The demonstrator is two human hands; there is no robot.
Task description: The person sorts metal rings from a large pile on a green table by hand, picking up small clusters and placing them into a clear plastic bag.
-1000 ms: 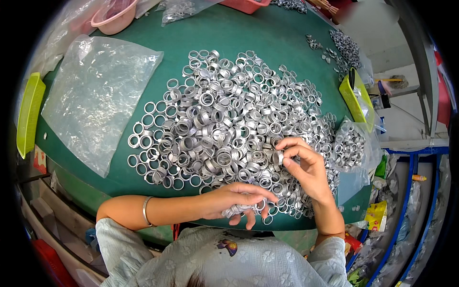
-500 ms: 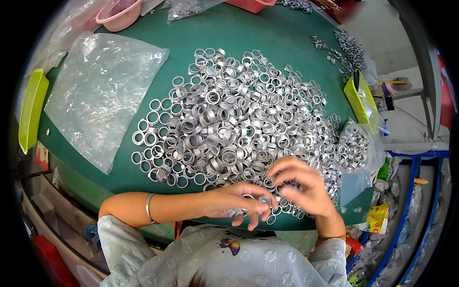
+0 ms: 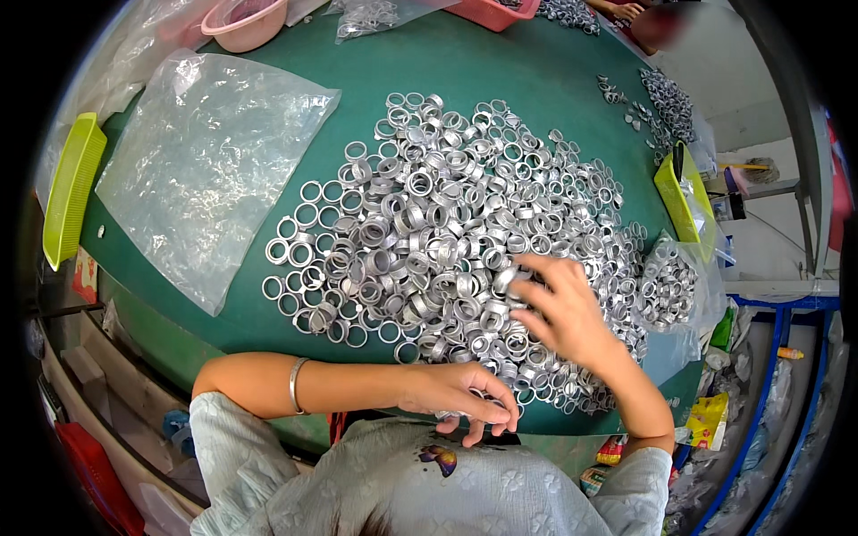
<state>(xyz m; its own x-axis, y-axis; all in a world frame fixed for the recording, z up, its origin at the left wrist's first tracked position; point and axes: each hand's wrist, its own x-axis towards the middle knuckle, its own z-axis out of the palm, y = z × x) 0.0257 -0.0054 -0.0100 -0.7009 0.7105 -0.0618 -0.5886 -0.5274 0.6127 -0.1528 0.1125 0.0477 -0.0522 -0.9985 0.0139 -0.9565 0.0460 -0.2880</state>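
Observation:
A wide heap of silver metal rings [image 3: 429, 214] is spread over the green table. My left hand [image 3: 460, 397] is at the table's near edge, palm turned down and fingers curled around a few metal rings that show only in part between them. Farther up and to the right, my right hand [image 3: 563, 308] reaches over the near right part of the heap. Its fingers are bent and spread apart, with the tips at the loose rings. No ring clearly sits in its grasp; the fingertips are slightly blurred.
A clear plastic sheet [image 3: 214, 170] lies left of the heap. Green baskets [image 3: 71, 192] stand at both sides. A plastic bag of rings [image 3: 670, 286] sits at the right edge. Pink tubs [image 3: 246, 27] are at the back, and another person's hand [image 3: 628, 12] shows far right.
My right hand has moved away from my left, up and right onto the heap, its fingers spreading. My left hand stays near the edge, its fingers more closed. The whole view has shifted slightly.

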